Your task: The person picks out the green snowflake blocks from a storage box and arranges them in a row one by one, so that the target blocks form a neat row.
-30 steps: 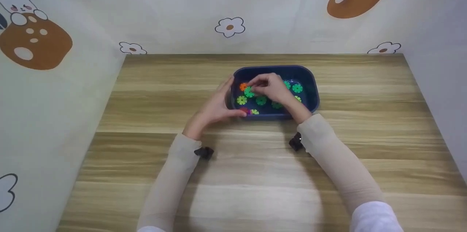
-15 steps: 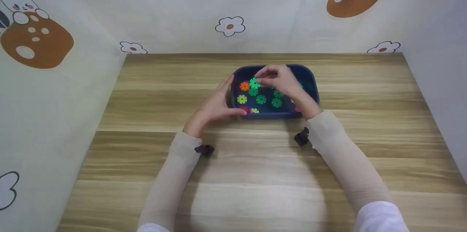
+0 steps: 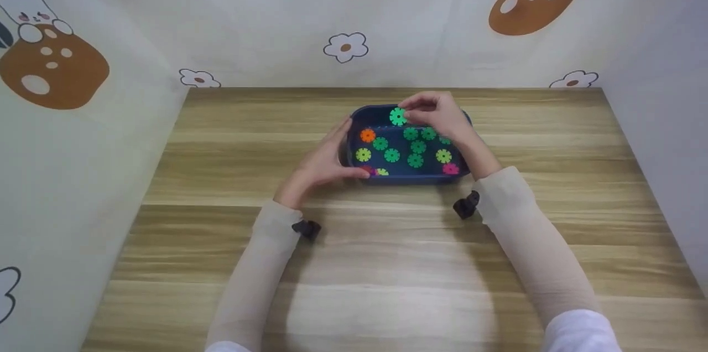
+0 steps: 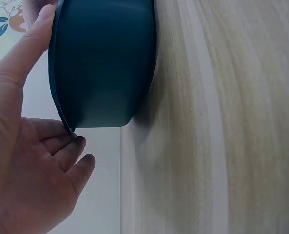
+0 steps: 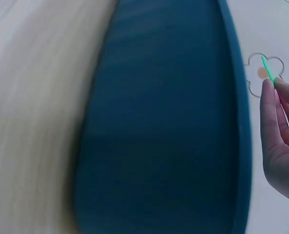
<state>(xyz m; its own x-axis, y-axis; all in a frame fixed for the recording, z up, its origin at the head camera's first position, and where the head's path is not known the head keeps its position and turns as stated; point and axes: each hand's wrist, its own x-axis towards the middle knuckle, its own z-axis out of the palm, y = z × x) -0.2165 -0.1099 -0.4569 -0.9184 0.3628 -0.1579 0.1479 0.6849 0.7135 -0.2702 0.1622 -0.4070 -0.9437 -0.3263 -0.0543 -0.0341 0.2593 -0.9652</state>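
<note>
A dark blue plastic bin [image 3: 406, 179] stands on the wooden table, and its outside wall [image 4: 103, 63] fills much of the left wrist view. My left hand [image 3: 323, 162] holds its left end, thumb along the front rim and fingers at the left rim. Between thumb and fingers, my right hand [image 3: 442, 115] pinches a green notched plastic disc [image 3: 397, 116] above the bin's back part. In the right wrist view this green disc [image 5: 267, 69] shows edge-on. Several green discs [image 3: 391, 155] lie inside, with an orange disc [image 3: 368, 135], yellow-green discs [image 3: 443, 156] and a pink disc [image 3: 451, 169].
The wooden table [image 3: 381, 269] reaches back to a patterned cloth wall [image 3: 265, 20]. Pale cloth also hangs at both sides. A small black camera [image 3: 466, 205] sits at the right wrist, another black camera [image 3: 307, 229] at the left.
My right hand has lifted the green disc from low over the bin's left part, up and to the right toward the back rim. The left hand keeps its place on the bin.
</note>
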